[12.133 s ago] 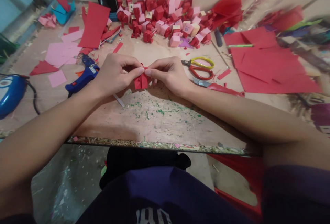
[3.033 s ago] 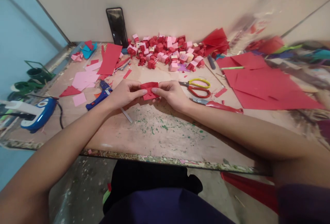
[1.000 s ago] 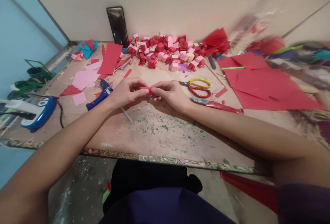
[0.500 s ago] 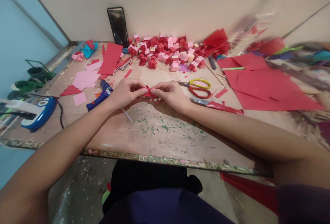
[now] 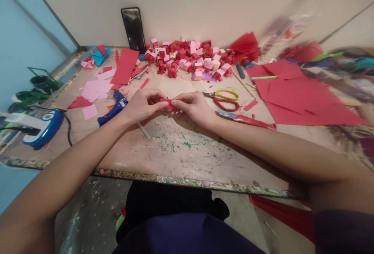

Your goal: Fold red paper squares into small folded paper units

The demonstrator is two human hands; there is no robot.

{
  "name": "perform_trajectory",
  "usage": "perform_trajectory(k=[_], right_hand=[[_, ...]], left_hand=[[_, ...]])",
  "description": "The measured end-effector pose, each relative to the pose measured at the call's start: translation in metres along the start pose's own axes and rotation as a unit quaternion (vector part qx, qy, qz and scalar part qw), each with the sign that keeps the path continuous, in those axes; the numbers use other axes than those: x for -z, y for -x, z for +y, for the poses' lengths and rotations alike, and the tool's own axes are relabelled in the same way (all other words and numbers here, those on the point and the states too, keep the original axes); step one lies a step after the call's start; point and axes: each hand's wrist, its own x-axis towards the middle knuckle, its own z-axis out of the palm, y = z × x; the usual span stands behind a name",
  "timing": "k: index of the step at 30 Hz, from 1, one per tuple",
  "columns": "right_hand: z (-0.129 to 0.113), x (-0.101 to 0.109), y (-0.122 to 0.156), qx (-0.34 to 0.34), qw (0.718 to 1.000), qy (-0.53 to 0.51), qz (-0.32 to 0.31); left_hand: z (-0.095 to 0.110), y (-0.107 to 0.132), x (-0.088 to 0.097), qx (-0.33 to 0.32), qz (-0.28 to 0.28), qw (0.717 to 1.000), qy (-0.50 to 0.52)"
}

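Note:
A small folded piece of red paper (image 5: 168, 104) is pinched between both hands above the middle of the table. My left hand (image 5: 146, 104) is closed on its left end, thumb on top. Its right end is in the grip of my right hand (image 5: 191, 106), whose thumb also presses on top. The fingers hide most of the paper. Beside my left hand lies a blue glue gun (image 5: 113, 110). Scissors (image 5: 224, 100) with one yellow and one red handle lie to the right of my right hand, and a red-handled knife or cutter (image 5: 248, 120) is just nearer.
A pile of small red and pink folded paper pieces (image 5: 187, 59) sits at the back wall, beside a leaning phone (image 5: 133, 30). Large red sheets (image 5: 306, 98) cover the right side. Pink paper (image 5: 95, 90) and a blue-and-white power strip (image 5: 45, 129) are at left.
Both hands stay almost in place. The red paper between them looks flatter, and the raised edge seen by the left fingertips has gone down.

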Motion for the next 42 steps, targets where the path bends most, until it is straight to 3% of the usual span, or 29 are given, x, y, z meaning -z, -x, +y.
perform_trajectory(k=[8, 13, 20, 33, 42], right_hand=[[0.0039, 0.0001, -0.0013, -0.002, 1.0, 0.004, 0.015], [0.0023, 0.0016, -0.0004, 0.005, 1.0, -0.006, 0.012], [-0.0044, 0.0005, 0.002, 0.02, 1.0, -0.011, -0.014], [0.0009, -0.001, -0.002, 0.042, 0.998, -0.006, 0.047], [0.0025, 0.0003, -0.0021, 0.027, 0.999, 0.011, 0.031]], left_hand=[[0.0004, -0.0047, 0.0046, -0.037, 0.034, 0.997, -0.062], [-0.0048, -0.0051, 0.0053, -0.037, 0.026, 0.997, -0.068], [-0.003, -0.0038, 0.0033, -0.004, -0.003, 1.0, 0.004], [0.0033, -0.0051, 0.0051, -0.012, -0.016, 0.999, -0.031], [-0.0009, -0.0072, 0.0028, -0.01, 0.041, 0.999, 0.032]])
